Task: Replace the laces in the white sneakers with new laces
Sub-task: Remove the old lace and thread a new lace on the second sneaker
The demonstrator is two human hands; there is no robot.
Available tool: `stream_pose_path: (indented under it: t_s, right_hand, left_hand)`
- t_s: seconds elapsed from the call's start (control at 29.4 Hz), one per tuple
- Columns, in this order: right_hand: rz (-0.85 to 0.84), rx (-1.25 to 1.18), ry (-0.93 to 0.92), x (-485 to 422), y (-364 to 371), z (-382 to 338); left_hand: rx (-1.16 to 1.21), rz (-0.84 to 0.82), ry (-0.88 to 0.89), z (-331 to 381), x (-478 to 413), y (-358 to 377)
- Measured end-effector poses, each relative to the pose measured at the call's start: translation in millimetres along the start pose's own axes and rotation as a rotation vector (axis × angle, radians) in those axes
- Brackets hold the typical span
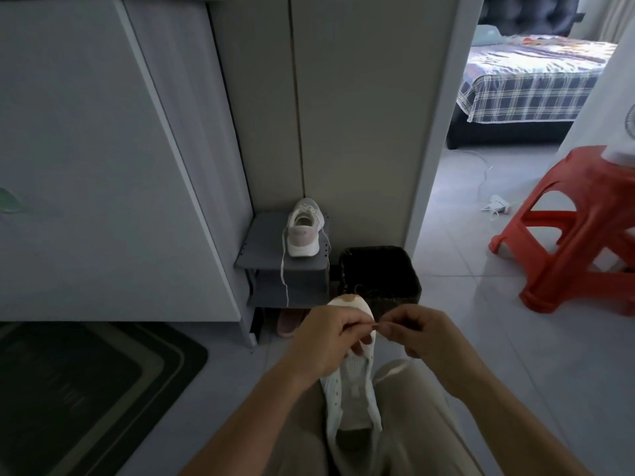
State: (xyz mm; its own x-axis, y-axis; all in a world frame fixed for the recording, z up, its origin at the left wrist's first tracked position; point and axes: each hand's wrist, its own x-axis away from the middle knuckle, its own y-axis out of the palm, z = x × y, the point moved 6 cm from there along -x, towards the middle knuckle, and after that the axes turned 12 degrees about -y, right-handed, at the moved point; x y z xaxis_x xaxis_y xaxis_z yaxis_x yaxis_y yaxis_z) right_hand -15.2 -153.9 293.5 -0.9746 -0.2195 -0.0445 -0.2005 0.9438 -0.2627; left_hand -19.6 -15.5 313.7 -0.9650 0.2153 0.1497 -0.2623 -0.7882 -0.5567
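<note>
Down in the lap, between the knees, one white sneaker (354, 389) lies toe away, its heel cut off by the legs. Just above its front, both hands meet. The left hand (330, 334) is curled, with thumb and forefinger nipped together. The right hand (419, 333) mirrors it, and the fingertips almost touch. Between them sits a thin lace tip (375, 325), too small to make out well, and both hands pinch it. Left of them lies a dark mat (86, 383). Farther out, one pink slipper (287, 322) peeks from under a grey shoe rack (271, 245). The second sneaker (304, 228) sits on top, heel toward us, with a loose lace (283, 269) dangling over the edge. One black basket (378, 269) is beside the rack, one red stool (577, 235) stands right, and a bed (529, 87) shows far beyond.
</note>
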Motion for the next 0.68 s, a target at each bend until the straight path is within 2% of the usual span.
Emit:
stream_pose_path:
  t_s: [0.07, 0.2, 0.27, 0.34, 0.41, 0.68]
  right_hand:
    - [0.022, -0.021, 0.019, 3, -2, 6]
    - [0.035, 0.181, -0.023, 13, 4, 20]
    - [0.032, 0.238, -0.064, 15, 11, 28]
    - [0.041, 0.270, -0.091, 14, 17, 31]
    - [0.078, 0.287, -0.115, 12, 19, 31]
    - [0.154, 0.278, -0.200, 13, 22, 35]
  left_hand:
    - [0.008, 0.057, -0.006, -9, 3, 3]
    - [-0.177, 0.382, -0.175, -48, 16, 8]
    - [-0.165, 0.392, -0.294, -75, 19, 21]
    - [0.025, 0.339, -0.377, -91, 18, 33]
    - [0.131, 0.314, -0.371, -96, 14, 39]
    - [0.245, 0.347, -0.338, -101, 10, 42]
